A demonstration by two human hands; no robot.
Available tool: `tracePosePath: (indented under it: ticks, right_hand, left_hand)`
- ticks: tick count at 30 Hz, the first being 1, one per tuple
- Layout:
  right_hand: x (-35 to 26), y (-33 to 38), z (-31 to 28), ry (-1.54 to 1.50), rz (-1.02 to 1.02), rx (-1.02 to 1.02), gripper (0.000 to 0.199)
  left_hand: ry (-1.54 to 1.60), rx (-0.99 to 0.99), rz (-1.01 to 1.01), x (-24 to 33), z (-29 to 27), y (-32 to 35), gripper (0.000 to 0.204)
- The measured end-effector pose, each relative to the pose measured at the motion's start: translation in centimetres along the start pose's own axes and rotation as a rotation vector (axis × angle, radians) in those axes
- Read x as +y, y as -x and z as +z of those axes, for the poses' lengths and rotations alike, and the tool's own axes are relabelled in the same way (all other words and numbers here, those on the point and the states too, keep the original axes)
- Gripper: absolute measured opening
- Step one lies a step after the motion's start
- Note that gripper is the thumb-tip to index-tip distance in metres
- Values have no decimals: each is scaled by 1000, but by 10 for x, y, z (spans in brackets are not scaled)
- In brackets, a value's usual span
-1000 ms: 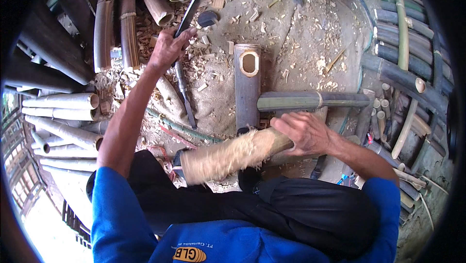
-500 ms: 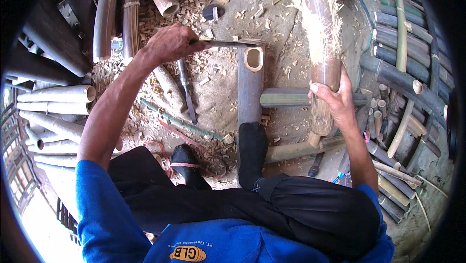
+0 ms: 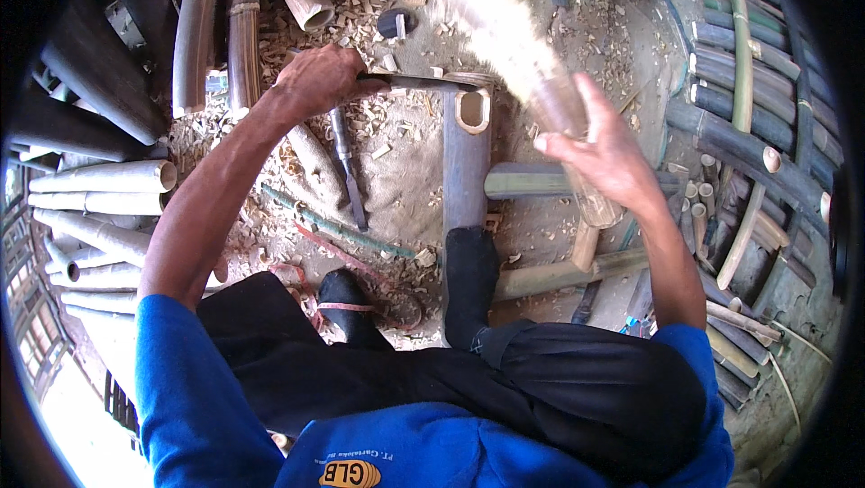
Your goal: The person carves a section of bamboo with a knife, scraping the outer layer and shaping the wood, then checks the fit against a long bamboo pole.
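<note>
My left hand (image 3: 317,76) is closed on the handle of a knife. Its dark blade (image 3: 422,82) lies across the end of an upright-looking dark bamboo pole (image 3: 465,173), just beyond a rounded rectangular hole cut in that pole. In my right hand (image 3: 605,150) is a thick bamboo mallet (image 3: 554,99), held near its lower part. The mallet tilts up and to the left, its far half pale, frayed and smeared by motion. It is apart from the blade as far as I can tell. My foot in a black sock (image 3: 468,281) rests against the pole's near end.
A chisel (image 3: 345,168) lies on the ground left of the pole among wood chips (image 3: 383,118). A green-grey bamboo piece (image 3: 532,183) runs off to the right of the pole. Bamboo lengths (image 3: 104,174) are stacked at the left, with more bamboo (image 3: 743,82) at the right.
The bamboo mallet has swung from nearly straight up to a leftward tilt, its far end now nearer the blade's side. My left hand and the knife have barely moved.
</note>
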State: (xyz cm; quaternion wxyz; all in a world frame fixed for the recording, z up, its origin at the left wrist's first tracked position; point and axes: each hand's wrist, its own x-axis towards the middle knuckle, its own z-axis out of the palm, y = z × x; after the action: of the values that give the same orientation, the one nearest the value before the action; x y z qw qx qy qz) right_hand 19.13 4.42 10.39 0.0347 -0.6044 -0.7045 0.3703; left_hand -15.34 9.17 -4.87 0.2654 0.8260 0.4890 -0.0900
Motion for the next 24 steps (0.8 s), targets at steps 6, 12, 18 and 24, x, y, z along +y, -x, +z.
tracePosePath:
  ticks: [6,12,18,24]
  right_hand:
    - [1,-6,38,-168,99,8,73]
    - [-20,-24,-15,-275,16,43,87]
    - [1,-24,49,-375,-125,259,69]
    - [1,-37,19,10,-32,-82,90]
  left_hand:
    - [55,22,11,-4,8,-8,60]
    - [139,-69,-8,-17,12,-11,60]
    - [172,-144,-34,-3,0,-18,61]
    - [462,-303,13,-24,12,-21,45]
